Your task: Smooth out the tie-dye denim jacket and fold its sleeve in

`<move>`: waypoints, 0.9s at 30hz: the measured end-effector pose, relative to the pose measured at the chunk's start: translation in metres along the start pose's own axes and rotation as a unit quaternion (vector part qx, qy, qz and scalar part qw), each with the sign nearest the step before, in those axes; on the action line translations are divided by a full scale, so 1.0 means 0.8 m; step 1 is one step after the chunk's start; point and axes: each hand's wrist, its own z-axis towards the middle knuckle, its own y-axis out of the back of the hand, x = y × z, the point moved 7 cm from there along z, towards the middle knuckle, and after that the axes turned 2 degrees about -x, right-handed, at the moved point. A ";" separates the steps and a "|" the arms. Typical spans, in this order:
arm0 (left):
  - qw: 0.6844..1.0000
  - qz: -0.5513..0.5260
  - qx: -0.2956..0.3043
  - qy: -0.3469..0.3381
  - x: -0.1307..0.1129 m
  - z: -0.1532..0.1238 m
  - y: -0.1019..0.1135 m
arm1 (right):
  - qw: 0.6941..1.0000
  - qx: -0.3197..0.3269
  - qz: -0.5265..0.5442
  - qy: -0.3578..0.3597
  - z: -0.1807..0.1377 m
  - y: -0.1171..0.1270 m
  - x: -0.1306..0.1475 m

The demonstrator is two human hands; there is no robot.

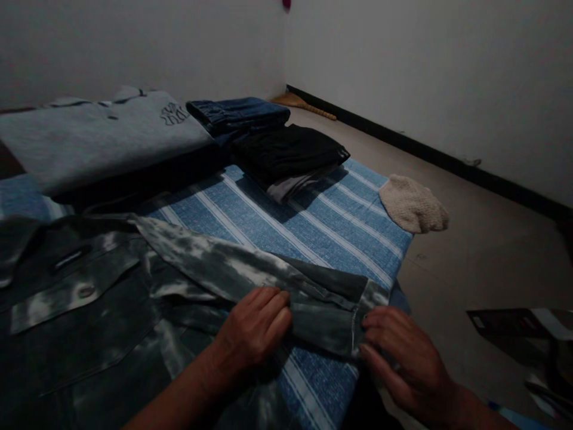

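The left hand [255,325], fingers curled, holds the sleeve [233,269]; the right hand [403,358] lies flat at its right-pointing cuff [373,295].

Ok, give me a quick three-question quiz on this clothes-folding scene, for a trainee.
1. True or false: the left hand and right hand both touch the sleeve of the mottled grey shirt.
2. Which hand is at the cuff? A left, B right, C neither.
3. What colour is the folded garment lying in front of the jeans on the striped sheet?
Key: 1 true; 2 B; 3 black.
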 end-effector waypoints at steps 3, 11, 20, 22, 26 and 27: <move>1.000 0.003 -0.001 -0.005 -0.001 -0.002 -0.001 | 1.000 -0.002 -0.005 -0.029 0.006 0.005 -0.016; 1.000 0.009 0.011 0.008 0.000 -0.001 -0.002 | 0.947 0.279 -0.060 -0.146 0.019 -0.052 -0.036; 1.000 -0.004 0.003 0.008 -0.001 -0.001 -0.002 | 0.898 0.384 -0.115 -0.181 0.031 -0.067 -0.038; 1.000 -0.004 0.004 0.010 -0.001 -0.001 -0.002 | 0.900 0.380 -0.117 -0.177 0.032 -0.068 -0.038; 1.000 -0.005 0.013 0.009 -0.002 -0.001 -0.002 | 0.905 0.368 -0.134 -0.167 0.029 -0.068 -0.039; 1.000 -0.004 0.012 0.008 -0.002 -0.002 -0.002 | 0.907 0.364 -0.140 -0.161 0.028 -0.068 -0.039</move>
